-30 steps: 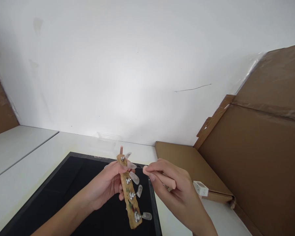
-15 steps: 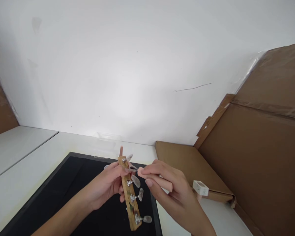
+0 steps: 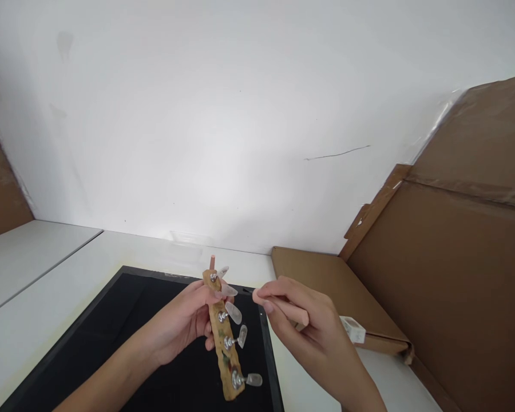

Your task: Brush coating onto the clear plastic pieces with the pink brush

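Observation:
My left hand grips a nail-tip stand, a tan, wavy-edged bar with metal posts bearing several clear false nails. One of those, a clear false nail, lies beside my left fingertips near the bar's upper end. A thin pink stick shows just above that end; what it belongs to is hidden. Pinched in my right hand is a nail polish brush with a thick pink handle. Its dark tip points left toward the false nails, a small gap away from them.
Beneath my hands is a black mat on the white table. A flat cardboard box lies at the right, with a small white box by its front edge. Cardboard panels stand at the right, and a white wall is behind.
My right hand has drawn the brush back to the right, away from the false nail it was at. The stand in my left hand has shifted slightly left.

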{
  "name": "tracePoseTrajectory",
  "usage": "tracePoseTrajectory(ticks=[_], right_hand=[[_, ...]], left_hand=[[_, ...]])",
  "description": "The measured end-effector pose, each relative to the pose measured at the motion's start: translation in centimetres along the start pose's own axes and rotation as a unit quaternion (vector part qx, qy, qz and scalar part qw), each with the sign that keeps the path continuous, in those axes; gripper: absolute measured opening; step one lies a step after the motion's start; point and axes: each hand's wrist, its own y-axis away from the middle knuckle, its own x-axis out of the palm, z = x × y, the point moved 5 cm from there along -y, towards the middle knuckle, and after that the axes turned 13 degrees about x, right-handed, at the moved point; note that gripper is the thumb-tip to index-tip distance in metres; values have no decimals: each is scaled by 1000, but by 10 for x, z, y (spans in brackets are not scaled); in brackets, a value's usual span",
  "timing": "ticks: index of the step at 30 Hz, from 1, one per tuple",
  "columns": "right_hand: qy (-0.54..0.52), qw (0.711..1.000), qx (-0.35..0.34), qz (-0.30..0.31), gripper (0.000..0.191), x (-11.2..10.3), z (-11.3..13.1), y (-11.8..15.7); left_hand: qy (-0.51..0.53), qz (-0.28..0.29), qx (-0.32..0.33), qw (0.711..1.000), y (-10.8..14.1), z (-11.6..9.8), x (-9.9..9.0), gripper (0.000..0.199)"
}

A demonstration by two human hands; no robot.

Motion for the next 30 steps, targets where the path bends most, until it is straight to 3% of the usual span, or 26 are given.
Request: tracePoseTrajectory(ticks=[6,11,15,30], right_hand=[[-61,998,-30,-15,13,-3,3,2],[-99,994,-51,23,17,2,3,5],[-90,994,-29,47,18,9,0,4],[-69,996,31,50,15,10,-4,-3]], left_hand=[[-10,0,5,1000,-1,-1,-1,23],[-7,-4,-2,1000,-3,1,0,22],[-11,-12,-3,1000,-3,1,1,23],[1,-2,8,1000,-1,-1,-2,21]])
